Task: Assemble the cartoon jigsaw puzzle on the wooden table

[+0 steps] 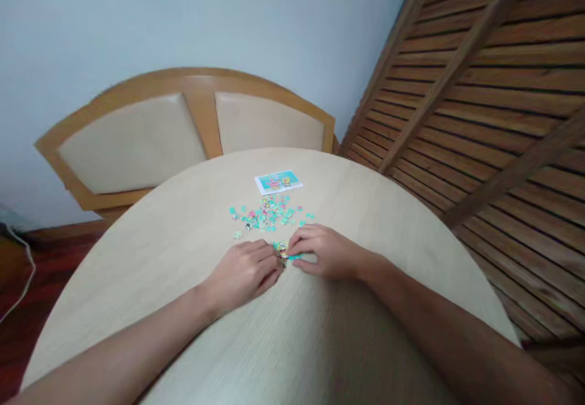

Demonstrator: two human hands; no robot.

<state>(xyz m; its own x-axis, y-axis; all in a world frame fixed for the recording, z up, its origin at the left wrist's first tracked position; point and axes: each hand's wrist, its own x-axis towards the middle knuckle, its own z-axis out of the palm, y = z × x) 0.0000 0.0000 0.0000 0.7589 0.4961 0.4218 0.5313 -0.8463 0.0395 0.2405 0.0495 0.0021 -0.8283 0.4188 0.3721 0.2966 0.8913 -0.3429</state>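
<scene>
Two bare hands meet over a small cluster [283,247] of puzzle pieces on a pale, round tabletop [183,240], where we look down from the near side. The left hand [249,270] is curled at the cluster's left edge, its fingers bent under and partly hidden; we cannot tell whether they grip a piece. The right hand [322,251] comes in from the right, thumb and fingers reaching the cluster with a narrow gap between them, and we cannot make out whether a piece is pinched there. The cluster, showing yellow and turquoise, lies between the two hands. Just beyond it we find a scattered pile [269,213] of loose pieces, mostly turquoise with touches of pink and yellow. On the far side of the pile rests a picture card [278,181], turquoise with a white border. Past the tabletop stand a wood-framed backrest [201,109] and, at right, a slatted wooden screen [457,106].
</scene>
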